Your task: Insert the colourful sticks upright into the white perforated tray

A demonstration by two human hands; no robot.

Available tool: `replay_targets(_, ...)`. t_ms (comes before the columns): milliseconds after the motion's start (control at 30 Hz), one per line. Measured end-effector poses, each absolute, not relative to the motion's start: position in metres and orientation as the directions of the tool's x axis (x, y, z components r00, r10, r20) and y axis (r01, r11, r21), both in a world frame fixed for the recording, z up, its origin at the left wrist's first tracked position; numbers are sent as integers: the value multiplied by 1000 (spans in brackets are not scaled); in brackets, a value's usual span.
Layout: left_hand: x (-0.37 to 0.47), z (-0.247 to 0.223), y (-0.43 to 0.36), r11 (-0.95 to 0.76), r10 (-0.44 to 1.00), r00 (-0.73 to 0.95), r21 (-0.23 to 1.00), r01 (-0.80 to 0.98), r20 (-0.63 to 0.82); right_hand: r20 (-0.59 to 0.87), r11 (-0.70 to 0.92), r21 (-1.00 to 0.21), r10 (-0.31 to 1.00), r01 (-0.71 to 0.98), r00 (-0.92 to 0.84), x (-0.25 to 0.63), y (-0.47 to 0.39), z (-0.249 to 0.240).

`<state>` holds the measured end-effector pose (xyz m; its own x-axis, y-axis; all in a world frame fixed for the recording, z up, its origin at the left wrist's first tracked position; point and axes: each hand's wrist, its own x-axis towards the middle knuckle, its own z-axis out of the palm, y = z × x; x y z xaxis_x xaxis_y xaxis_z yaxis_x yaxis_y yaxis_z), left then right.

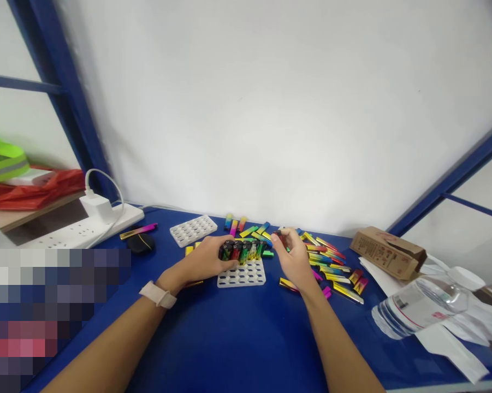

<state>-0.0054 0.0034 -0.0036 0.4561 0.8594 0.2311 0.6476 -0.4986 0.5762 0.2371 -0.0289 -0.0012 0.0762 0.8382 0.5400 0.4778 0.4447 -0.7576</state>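
Observation:
Several small coloured lighters with black tops stand upright in rows at the back of a white holed tray. My left hand is closed around the left end of these rows, thumb in front and fingers behind. Just right of the tray, my right hand pinches a dark-topped, reddish lighter, mostly hidden by the fingers. Shiny rainbow-coloured metal sleeves lie scattered to the right of my right hand, and more lie behind the tray.
Another white holed tray lies at back left, near a black mouse and a white power strip. On the right are a cardboard box, a clear water bottle and white paper. A white wall rises behind the blue table.

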Motion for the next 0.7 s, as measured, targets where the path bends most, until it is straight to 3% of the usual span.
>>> replay_targets(133, -5, -4, 4, -485, 867, 451, 572, 662, 212, 555, 506, -708, 830, 493, -56, 236, -34, 7)
replay_targets(400, -6, -4, 4, -508, 848, 480, 605, 613, 225, 481, 505, -751, 860, 426, -171, 229, -35, 0)
replay_targets(700, -5, -3, 3, -511, 846, 480, 610, 605, 233, 572, 593, -601, 787, 536, -229, 229, -36, -2)
